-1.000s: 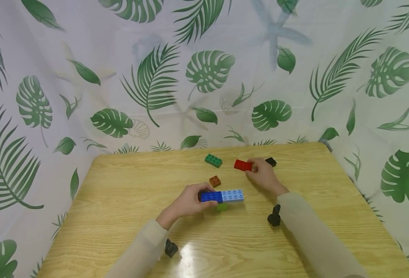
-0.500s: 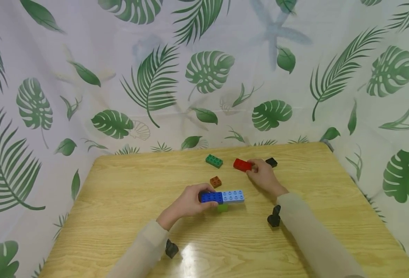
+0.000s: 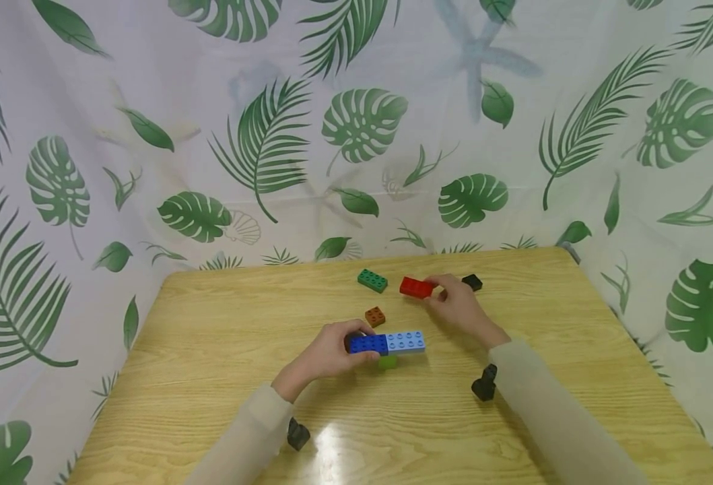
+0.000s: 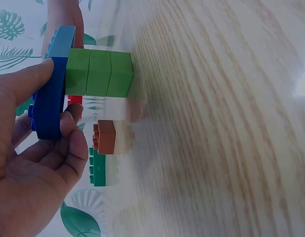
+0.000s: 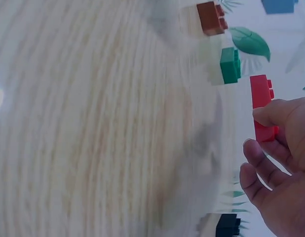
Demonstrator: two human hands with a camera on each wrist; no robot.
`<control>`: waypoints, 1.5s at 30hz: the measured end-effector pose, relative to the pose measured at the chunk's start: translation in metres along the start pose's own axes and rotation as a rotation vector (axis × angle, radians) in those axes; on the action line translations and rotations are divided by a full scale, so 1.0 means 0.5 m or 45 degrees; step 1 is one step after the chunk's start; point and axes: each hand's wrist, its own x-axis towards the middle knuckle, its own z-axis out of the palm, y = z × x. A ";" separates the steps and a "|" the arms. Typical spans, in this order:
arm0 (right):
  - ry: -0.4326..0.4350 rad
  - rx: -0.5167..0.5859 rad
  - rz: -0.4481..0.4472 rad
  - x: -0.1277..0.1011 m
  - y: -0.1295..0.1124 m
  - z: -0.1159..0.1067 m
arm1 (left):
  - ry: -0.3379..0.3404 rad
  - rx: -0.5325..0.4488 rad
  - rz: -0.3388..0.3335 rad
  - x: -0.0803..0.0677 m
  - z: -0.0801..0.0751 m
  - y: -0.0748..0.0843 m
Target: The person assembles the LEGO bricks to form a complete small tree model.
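My left hand point(image 3: 332, 349) grips a dark blue toy brick point(image 4: 50, 98) between thumb and fingers. Beside it in the same row is a light blue brick point(image 3: 406, 341). Both top a column of several stacked light green bricks point(image 4: 99, 72) that rises from the tabletop, so the build forms a T. My right hand point(image 3: 458, 304) pinches one end of a red brick point(image 5: 261, 91) between thumb and index finger, the other fingers loosely bent below. In the right wrist view the red brick's studs face away from the table.
A dark green brick point(image 3: 372, 280) lies at the back, left of the red one. A small brown brick point(image 3: 375, 316) sits just behind the blue row. The black brick point(image 3: 472, 282) is beyond my right hand. Leaf-print cloth point(image 3: 356, 128) hangs behind the wooden table point(image 3: 223, 316).
My right hand has shifted slightly left with the red brick, bringing it closer to the dark green one. The left hand and the blue row keep their place.
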 end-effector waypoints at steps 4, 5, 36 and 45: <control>-0.014 0.016 -0.037 -0.012 -0.018 -0.004 | 0.004 0.002 -0.011 -0.002 0.000 0.000; -0.017 0.019 -0.047 -0.015 -0.023 -0.005 | 0.005 0.001 -0.016 -0.002 0.000 -0.001; -0.212 0.047 -0.445 -0.099 -0.157 -0.020 | 0.024 -0.105 -0.041 -0.011 -0.003 -0.003; -0.240 0.026 -0.522 -0.109 -0.167 -0.008 | 0.027 -0.140 -0.008 -0.010 -0.004 -0.005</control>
